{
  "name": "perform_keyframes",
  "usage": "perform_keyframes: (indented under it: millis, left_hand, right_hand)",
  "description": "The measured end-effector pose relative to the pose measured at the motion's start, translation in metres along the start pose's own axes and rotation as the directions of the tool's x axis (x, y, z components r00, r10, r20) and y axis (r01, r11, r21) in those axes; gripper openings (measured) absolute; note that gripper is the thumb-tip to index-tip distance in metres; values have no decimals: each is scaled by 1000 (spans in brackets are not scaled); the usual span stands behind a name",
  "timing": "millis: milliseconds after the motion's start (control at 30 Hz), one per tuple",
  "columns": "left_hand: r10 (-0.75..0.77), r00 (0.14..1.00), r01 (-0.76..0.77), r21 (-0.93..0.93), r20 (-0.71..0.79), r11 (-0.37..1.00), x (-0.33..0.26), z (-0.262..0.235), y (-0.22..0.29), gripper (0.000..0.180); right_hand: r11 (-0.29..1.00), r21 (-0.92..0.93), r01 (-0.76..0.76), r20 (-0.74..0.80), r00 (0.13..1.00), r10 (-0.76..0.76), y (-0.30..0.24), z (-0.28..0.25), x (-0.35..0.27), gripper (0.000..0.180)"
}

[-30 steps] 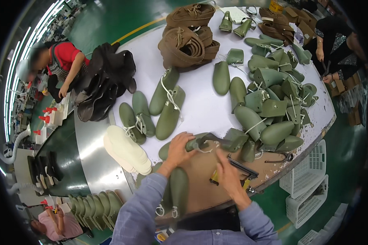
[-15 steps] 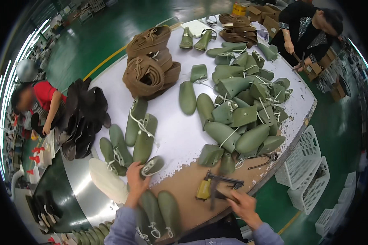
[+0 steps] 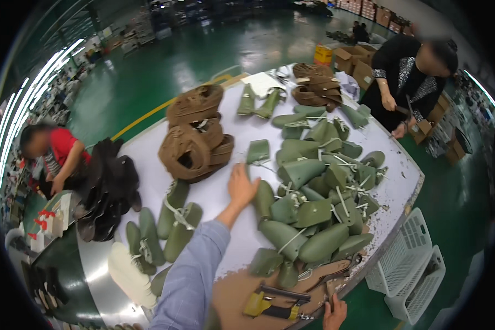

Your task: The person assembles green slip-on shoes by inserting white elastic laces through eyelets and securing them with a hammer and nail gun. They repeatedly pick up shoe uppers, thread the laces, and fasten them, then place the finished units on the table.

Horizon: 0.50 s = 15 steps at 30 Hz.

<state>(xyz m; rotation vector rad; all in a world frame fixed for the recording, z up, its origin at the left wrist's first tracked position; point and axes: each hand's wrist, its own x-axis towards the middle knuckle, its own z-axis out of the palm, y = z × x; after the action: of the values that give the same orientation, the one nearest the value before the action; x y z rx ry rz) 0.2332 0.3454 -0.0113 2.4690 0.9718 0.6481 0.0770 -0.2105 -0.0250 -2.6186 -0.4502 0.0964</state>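
Observation:
Stretched across the tabletop, my left hand (image 3: 243, 187) has its fingers extended, its palm side hidden. It lies between a green shoe last (image 3: 264, 201) and the stack of brown shoe uppers (image 3: 195, 148), just short of a green block-shaped piece (image 3: 258, 151) with white string. At the near edge, my right hand (image 3: 334, 314) has its fingers apart by the end of a brown wooden handle (image 3: 331, 288); the rest of that tool is unclear. A yellow-and-black staple gun (image 3: 272, 302) lies left of it, with pincers (image 3: 340, 270) beyond.
A heap of green lasts (image 3: 319, 212) with white strings covers the right of the table. More lasts (image 3: 182, 228) and a cream upper (image 3: 127, 275) lie left of my sleeve. White crates (image 3: 404, 258) stand at the right. Co-workers are at the left (image 3: 66, 154) and far right (image 3: 407, 82).
My left hand has left the last near the front and reached forward across the table. My right hand has moved to the near edge from around the hammer-like tool it held. The view has tilted up.

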Motion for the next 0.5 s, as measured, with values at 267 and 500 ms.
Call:
perform_keyframes:
  millis: [267, 500]
  left_hand:
    - [-108, 971, 131, -93, 213, 987, -57, -30, -19, 57]
    - [15, 958, 42, -190, 286, 981, -252, -122, -46, 47]
  right_hand:
    - [998, 61, -30, -187, 982, 40, -15, 12, 5, 39]
    - [851, 468, 240, -51, 968, -245, -208, 8, 94, 34]
